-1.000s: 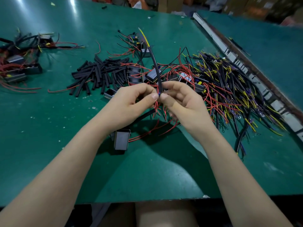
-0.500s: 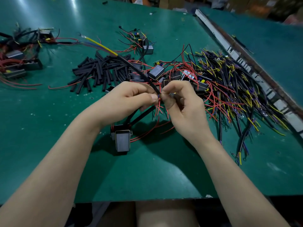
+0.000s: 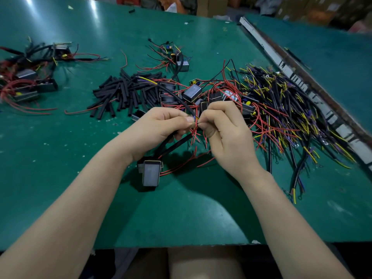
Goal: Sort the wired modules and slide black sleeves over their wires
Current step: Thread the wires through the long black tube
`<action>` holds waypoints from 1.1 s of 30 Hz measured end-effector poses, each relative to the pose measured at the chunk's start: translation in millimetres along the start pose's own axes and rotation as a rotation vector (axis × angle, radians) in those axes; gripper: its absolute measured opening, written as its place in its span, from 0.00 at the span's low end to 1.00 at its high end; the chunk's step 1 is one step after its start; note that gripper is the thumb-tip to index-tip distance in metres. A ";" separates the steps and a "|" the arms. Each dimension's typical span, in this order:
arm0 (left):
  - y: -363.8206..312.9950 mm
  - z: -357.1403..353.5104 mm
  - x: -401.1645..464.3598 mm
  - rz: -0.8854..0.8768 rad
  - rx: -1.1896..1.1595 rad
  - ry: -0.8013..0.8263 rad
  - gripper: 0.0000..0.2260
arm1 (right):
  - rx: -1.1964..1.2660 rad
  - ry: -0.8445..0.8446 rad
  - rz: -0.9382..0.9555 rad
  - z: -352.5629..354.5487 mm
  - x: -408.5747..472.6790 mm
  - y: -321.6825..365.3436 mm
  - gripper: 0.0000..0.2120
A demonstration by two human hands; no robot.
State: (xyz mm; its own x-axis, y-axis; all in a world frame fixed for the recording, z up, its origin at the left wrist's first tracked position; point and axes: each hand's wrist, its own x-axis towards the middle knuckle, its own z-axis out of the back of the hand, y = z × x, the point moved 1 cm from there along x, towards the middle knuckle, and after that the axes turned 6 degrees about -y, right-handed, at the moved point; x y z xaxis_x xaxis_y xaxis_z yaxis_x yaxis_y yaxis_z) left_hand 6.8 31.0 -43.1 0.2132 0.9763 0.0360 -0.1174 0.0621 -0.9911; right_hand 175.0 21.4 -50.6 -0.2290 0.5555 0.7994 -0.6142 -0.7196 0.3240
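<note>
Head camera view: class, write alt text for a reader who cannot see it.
Over a green table, the left hand and right hand pinch a black-sleeved wire between them. Loose black sleeves lie behind, tangled wires at the right.

— Is any lettering showing on the grey modules [image 3: 192, 93] lying just beyond the fingertips?

— No, their faces are looking blank or blurred. Nothing is reading on the green table [image 3: 60, 158] either: 0 labels, numbers or signs.
</note>
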 end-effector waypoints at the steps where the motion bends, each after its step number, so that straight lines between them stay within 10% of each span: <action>1: -0.5 -0.6 -0.5 0.016 0.012 -0.013 0.09 | -0.013 0.015 -0.008 -0.6 -0.3 -0.4 0.03; 23: -2.1 -4.7 -2.9 -0.164 0.347 0.008 0.07 | -0.094 0.127 0.036 -5.9 -1.5 -7.6 0.06; 33: -4.3 -2.9 -6.3 -0.441 0.591 0.018 0.06 | 0.631 0.344 -0.623 4.3 2.5 -10.9 0.14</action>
State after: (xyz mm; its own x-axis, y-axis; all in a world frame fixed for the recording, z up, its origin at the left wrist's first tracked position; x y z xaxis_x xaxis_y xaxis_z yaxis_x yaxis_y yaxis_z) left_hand 8.7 23.9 -39.4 0.3765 0.8316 0.4083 -0.5190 0.5544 -0.6506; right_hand 184.3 28.9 -49.9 -0.2694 0.9351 0.2302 -0.2027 -0.2888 0.9357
